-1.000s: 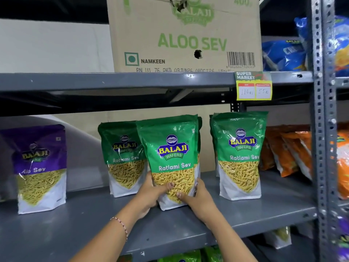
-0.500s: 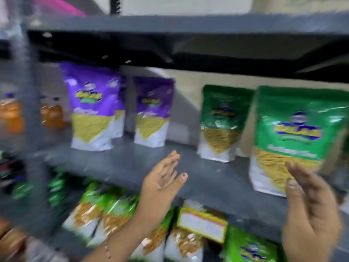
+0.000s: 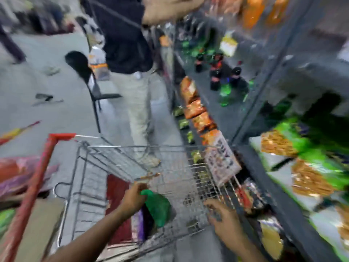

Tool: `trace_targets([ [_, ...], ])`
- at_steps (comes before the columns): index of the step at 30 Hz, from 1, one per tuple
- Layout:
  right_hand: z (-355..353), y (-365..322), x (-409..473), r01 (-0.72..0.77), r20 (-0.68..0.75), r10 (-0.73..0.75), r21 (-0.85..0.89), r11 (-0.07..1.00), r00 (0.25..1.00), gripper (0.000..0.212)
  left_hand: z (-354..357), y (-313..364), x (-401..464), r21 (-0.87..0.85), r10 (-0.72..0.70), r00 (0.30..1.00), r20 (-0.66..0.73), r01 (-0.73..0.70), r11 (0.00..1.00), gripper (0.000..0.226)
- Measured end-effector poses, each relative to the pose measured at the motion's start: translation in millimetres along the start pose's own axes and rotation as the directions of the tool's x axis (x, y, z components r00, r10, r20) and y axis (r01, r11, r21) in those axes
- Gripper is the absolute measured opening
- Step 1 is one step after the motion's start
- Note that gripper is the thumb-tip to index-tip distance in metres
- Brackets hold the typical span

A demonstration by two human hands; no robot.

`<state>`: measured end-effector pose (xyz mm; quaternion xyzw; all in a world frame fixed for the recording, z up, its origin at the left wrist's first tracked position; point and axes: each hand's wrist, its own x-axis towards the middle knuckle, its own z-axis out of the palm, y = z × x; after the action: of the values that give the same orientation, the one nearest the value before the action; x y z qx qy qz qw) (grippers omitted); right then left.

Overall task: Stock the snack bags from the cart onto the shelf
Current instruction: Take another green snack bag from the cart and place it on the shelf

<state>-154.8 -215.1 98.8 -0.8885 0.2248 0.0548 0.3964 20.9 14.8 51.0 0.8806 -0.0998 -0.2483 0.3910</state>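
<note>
Picking next green bag out of cart, frame very blurry.

My left hand (image 3: 135, 198) is down inside the wire cart (image 3: 117, 167), fingers closed on the top corner of a green snack bag (image 3: 157, 208); bag sits low in the basket, leaning, with a purple bag (image 3: 138, 224) just beside it. My right hand (image 3: 221, 214) hovers over the cart's near right edge, fingers spread, holding nothing. Shelf (image 3: 287, 210) is to my right, green bags (image 3: 302, 148) already on it. To do this well, I think: pinch the top seam firmly, not the filled part, lift straight up clear of the wire, bring the right hand under the base for support, then turn to the shelf. Risk is snagging on the basket wire or dragging the purple one up with it. Another person (image 3: 130, 63) stands past the cart, so swing tight.
</note>
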Motion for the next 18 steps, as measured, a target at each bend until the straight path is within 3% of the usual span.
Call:
trace_targets([
  [2, 40.0, -3.7, 31.2, -0.062, 0.259, 0.079, -0.073, 0.995, 0.963, 0.050, 0.0, -48.8, 14.9, 0.141, -0.111, 0.994, 0.024, 0.107, 0.984, 0.042],
  [4, 73.8, -13.8, 47.7, -0.070, 0.407, 0.143, -0.189, 0.979, 0.902, 0.018, 7.0, -72.4, 25.8, 0.157, -0.150, 0.989, 0.002, 0.148, 0.976, 0.029],
  [5, 92.7, -17.6, 58.7, -0.092, 0.445, 0.194, -0.241, 0.966, 0.874, 0.016, 10.6, -78.8, 34.4, 0.133, -0.176, 0.984, -0.035, 0.179, 0.975, 0.023],
  [7, 125.9, -25.5, 74.5, -0.027, 0.498, 0.230, -0.381, 0.924, 0.836, 0.046, 14.7, -80.5, 51.6, 0.080, -0.208, 0.971, -0.121, 0.218, 0.973, 0.023],
  [10, 152.8, -42.4, 84.1, -0.021, 0.495, 0.293, -0.483, 0.875, 0.818, 0.048, 14.1, -74.1, 71.0, 0.067, -0.215, 0.970, -0.116, 0.224, 0.972, 0.044],
  [13, 169.4, -45.9, 90.6, -0.028, 0.427, 0.289, -0.521, 0.853, 0.857, 0.027, 10.6, -71.5, 92.2, 0.362, -0.203, 0.979, -0.008, 0.193, 0.912, 0.059],
  [15, 173.4, -43.0, 94.1, -0.016, 0.415, 0.294, -0.555, 0.831, 0.861, 0.029, 9.9, -70.2, 106.7, 0.443, -0.182, 0.978, 0.102, 0.119, 0.889, 0.056],
  [18, 160.1, -37.7, 96.9, -0.051, 0.379, 0.293, -0.534, 0.844, 0.878, 0.029, 10.9, -64.0, 119.8, 0.493, -0.126, 0.981, 0.150, 0.036, 0.869, 0.028],
])
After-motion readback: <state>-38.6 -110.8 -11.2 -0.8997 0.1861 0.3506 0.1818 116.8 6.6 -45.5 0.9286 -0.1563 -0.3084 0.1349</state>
